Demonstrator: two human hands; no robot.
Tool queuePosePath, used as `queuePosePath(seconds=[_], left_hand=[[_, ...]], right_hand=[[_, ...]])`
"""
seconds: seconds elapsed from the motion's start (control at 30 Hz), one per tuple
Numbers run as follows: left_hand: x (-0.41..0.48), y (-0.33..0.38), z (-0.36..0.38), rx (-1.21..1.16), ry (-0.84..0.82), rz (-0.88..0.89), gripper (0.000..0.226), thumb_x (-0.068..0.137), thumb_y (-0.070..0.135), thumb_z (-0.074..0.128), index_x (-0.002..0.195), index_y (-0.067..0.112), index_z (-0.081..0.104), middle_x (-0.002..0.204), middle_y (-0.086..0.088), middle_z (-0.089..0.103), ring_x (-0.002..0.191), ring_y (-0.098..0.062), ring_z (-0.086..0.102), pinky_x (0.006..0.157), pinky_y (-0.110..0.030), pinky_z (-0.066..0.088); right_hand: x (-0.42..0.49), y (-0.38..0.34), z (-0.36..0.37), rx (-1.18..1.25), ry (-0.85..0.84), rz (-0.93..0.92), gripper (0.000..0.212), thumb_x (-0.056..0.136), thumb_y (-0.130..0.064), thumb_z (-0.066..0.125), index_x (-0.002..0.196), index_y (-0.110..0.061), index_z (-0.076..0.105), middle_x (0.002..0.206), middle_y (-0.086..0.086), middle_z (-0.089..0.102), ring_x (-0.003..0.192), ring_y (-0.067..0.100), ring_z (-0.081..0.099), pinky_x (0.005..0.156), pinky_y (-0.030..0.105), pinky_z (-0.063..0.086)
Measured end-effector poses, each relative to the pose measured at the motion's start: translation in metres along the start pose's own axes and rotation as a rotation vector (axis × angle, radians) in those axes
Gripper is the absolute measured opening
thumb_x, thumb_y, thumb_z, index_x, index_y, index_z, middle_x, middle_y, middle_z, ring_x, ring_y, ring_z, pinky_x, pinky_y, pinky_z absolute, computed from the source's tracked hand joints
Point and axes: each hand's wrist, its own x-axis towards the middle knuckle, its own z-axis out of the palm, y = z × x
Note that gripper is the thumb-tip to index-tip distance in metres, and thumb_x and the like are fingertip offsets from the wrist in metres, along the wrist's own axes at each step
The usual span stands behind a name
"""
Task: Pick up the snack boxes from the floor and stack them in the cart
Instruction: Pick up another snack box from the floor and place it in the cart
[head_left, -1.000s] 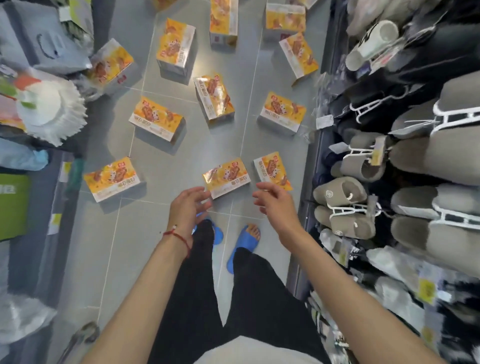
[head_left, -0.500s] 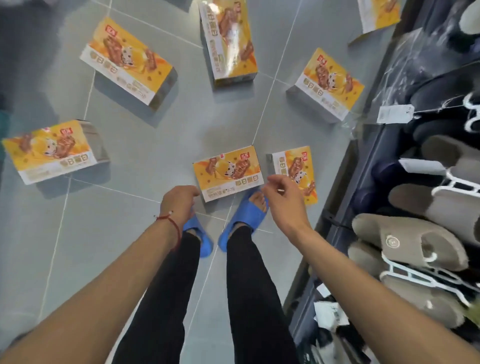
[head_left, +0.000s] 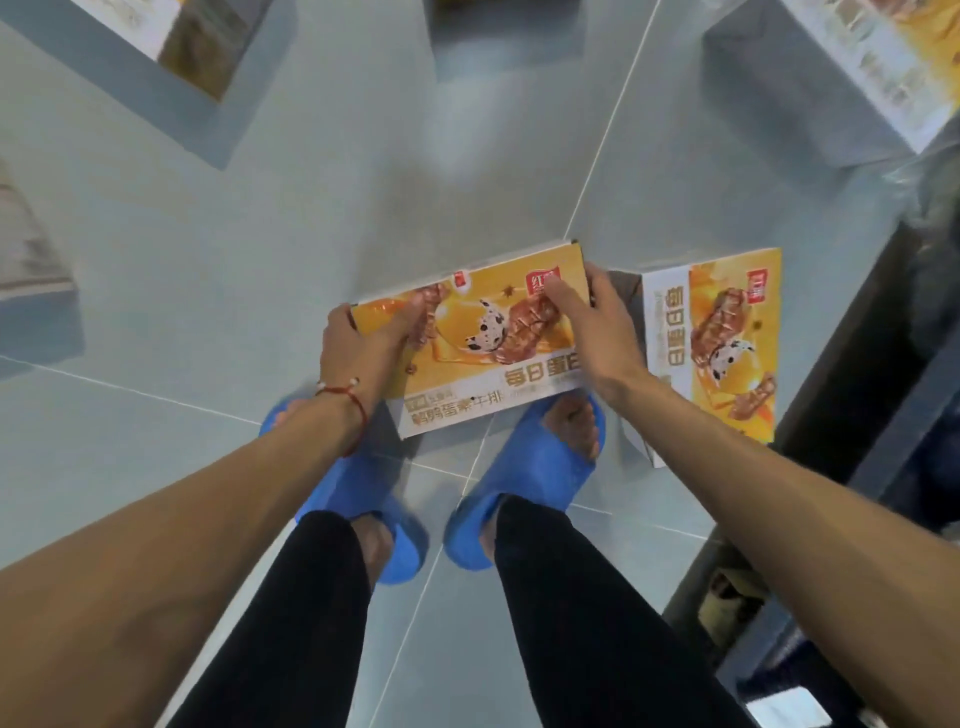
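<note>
Snack box (head_left: 483, 338), orange and printed side up, sits just in front of the person's feet in the single head view, held at both short ends. The left hand (head_left: 358, 343) grips the left end, thumb laid across the top face and fingers curled round the edge. The right hand (head_left: 592, 322) clamps the right end, one finger stretched over the far corner and the rest wrapped down the side. Holding both ends likely keeps the wide, flat carton level as it comes up. Its near edge overlaps the toes of the blue slippers (head_left: 535, 483), so it looks slightly raised, though I cannot tell for certain that it is off the grey tiled floor (head_left: 260, 260).

A second box (head_left: 722, 353) lies flat just right of it, beside the dark shelf base (head_left: 857, 389) and within easy reach. More boxes lie at the far left (head_left: 171, 47) and far right (head_left: 857, 67), blurred. No cart is in view.
</note>
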Motion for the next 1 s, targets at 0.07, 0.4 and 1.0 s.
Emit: queuePosePath(seconds=[0.07,0.4,1.0], left_hand=[[0.015,-0.005,0.007,-0.062,-0.029,-0.031,0.098,0.053,0.093,0.064,0.114,0.017,0.070,0.095,-0.001,0.078,0.084,-0.019,0.076,0.084,-0.041,0.061],[-0.034,0.007,-0.019,-0.409,-0.085,-0.082,0.014,0.093,0.039,0.060,0.088,0.026,0.059,0.088,-0.002,0.076,0.081,-0.024,0.074,0.077,-0.042,0.058],[-0.324,0.108,-0.193,-0.591,-0.230,0.077,0.045,0.077,0.026,0.062,0.119,0.014,0.054,0.109,-0.009,0.074,0.090,-0.024,0.074,0.069,-0.033,0.058]], right_hand=[[0.011,0.004,0.006,0.065,-0.019,0.030,0.030,0.099,-0.053,0.061,0.122,-0.034,0.059,0.116,-0.010,0.074,0.108,0.009,0.071,0.105,0.040,0.052],[-0.045,-0.033,-0.002,0.141,-0.096,0.020,0.048,0.099,-0.045,0.063,0.138,-0.018,0.054,0.116,-0.009,0.071,0.086,-0.011,0.070,0.067,0.006,0.050],[-0.348,-0.222,-0.070,0.228,-0.021,-0.041,0.065,0.081,-0.059,0.061,0.133,-0.028,0.035,0.126,-0.005,0.061,0.103,0.001,0.066,0.080,0.020,0.045]])
